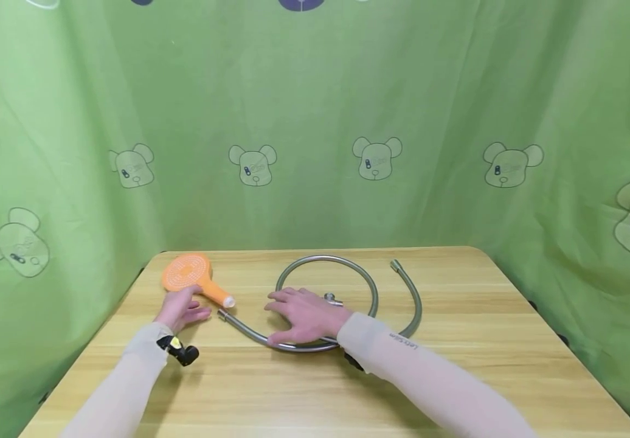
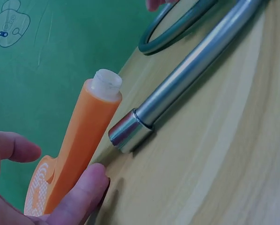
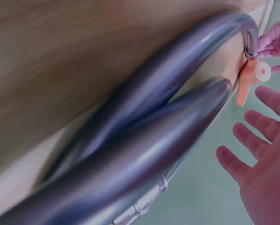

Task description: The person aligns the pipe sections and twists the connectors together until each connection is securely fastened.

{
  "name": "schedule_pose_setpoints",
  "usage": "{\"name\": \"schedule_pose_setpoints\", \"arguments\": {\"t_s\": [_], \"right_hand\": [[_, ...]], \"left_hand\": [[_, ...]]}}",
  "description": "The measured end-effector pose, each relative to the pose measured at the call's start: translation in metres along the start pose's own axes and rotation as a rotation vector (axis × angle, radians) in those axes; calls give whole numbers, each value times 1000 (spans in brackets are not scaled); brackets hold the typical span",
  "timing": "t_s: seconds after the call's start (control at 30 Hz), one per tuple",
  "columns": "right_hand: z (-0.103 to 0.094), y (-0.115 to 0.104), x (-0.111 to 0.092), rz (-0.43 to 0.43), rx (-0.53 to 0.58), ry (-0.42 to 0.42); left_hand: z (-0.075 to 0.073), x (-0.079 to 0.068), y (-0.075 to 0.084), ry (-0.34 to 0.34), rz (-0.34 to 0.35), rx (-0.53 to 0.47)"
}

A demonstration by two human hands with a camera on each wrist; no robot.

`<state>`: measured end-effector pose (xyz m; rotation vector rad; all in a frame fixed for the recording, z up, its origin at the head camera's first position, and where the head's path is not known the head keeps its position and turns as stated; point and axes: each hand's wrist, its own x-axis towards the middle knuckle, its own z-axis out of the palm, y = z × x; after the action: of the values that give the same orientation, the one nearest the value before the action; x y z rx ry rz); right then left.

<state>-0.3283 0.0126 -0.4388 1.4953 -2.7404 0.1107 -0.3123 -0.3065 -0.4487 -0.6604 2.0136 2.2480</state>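
An orange shower head (image 1: 188, 272) lies at the table's left, its handle with a whitish threaded end (image 2: 106, 83) pointing right. Beside that handle is my left hand (image 1: 182, 309), thumb and fingers parted around it; whether they touch it I cannot tell. A grey metal shower hose (image 1: 372, 286) lies looped in the middle, one end fitting (image 2: 130, 131) close to the handle. Over the loop's left side my right hand (image 1: 306, 313) spreads its fingers, gripping nothing. A small metal fitting (image 1: 332, 298) inside the loop is partly hidden by that hand.
The wooden table (image 1: 457, 377) carries all these things. The hose's other end (image 1: 396, 265) points toward the back right. A green curtain (image 1: 315, 201) with bear drawings hangs behind the table and along both sides.
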Motion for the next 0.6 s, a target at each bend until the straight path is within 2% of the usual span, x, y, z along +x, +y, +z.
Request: {"name": "schedule_pose_setpoints", "arguments": {"t_s": [0.2,0.37,0.6], "right_hand": [[5,-4,6,6,8,-20],[10,-6,11,6,22,-36],[18,-9,19,-46,-24,-51]], "left_hand": [[6,2,3,-9,-35,-9],[12,6,6,10,-60,-3],[14,10,9,49,-94,-20]]}}
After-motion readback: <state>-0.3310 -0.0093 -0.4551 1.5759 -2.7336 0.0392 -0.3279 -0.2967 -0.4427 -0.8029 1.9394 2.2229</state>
